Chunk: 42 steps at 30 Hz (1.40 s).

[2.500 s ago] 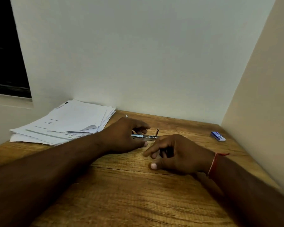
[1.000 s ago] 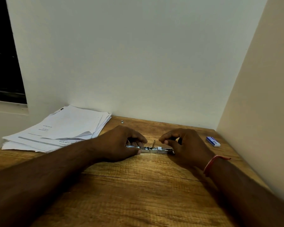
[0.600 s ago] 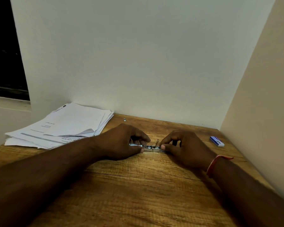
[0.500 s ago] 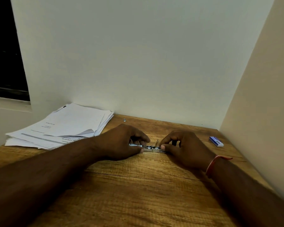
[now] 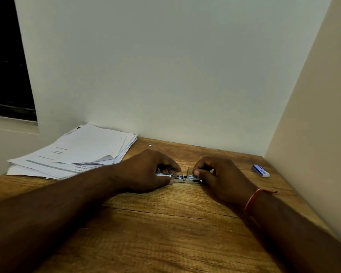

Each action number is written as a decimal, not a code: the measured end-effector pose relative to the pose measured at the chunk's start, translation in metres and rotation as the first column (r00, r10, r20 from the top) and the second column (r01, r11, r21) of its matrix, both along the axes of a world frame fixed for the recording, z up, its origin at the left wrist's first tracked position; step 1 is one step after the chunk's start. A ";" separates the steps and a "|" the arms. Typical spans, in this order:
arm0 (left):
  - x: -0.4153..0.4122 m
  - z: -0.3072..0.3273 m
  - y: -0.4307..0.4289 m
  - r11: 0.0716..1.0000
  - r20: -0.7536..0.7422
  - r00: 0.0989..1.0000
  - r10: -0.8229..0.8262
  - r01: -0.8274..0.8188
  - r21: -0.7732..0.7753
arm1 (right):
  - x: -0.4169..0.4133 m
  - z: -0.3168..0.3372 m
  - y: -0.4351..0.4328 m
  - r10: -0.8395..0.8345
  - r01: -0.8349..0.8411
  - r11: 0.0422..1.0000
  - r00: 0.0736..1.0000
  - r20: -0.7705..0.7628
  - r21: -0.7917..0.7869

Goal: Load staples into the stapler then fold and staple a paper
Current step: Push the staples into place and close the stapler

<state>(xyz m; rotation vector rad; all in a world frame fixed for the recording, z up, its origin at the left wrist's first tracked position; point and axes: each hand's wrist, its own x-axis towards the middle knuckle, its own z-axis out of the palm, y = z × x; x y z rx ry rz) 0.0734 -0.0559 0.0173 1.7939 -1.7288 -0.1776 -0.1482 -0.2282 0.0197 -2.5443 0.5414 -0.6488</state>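
A small metal stapler (image 5: 182, 178) lies opened flat on the wooden table (image 5: 165, 223), with a thin upright part standing at its middle. My left hand (image 5: 152, 172) grips its left end between thumb and fingers. My right hand (image 5: 219, 177) pinches its right end, thumb on top; whether staples sit under the fingers is hidden. A blue and white staple box (image 5: 260, 170) lies to the right near the side wall. A loose stack of printed white papers (image 5: 77, 152) rests at the back left.
A tiny metal piece (image 5: 150, 144) lies on the table near the back wall. Walls close in at the back and on the right. A dark window opening (image 5: 6, 66) is at the upper left.
My right hand came from the table in front of the stapler onto its right end and slid inward along it. My left hand has kept hold of the left end.
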 end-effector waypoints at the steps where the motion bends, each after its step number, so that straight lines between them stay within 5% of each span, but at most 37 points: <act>1: 0.000 0.000 0.000 1.000 -0.001 1.000 0.000 0.000 0.001 | 0.000 0.000 0.000 -0.002 0.002 1.000 1.000 -0.006 0.002; 31: -0.001 0.000 -0.001 1.000 0.028 1.000 0.000 0.000 0.009 | 0.002 0.000 -0.002 0.002 0.000 0.983 1.000 0.014 -0.181; 42: -0.003 0.001 0.001 1.000 0.013 1.000 -0.006 0.006 0.004 | -0.008 0.012 -0.009 0.092 -0.135 0.965 0.977 -0.191 -0.225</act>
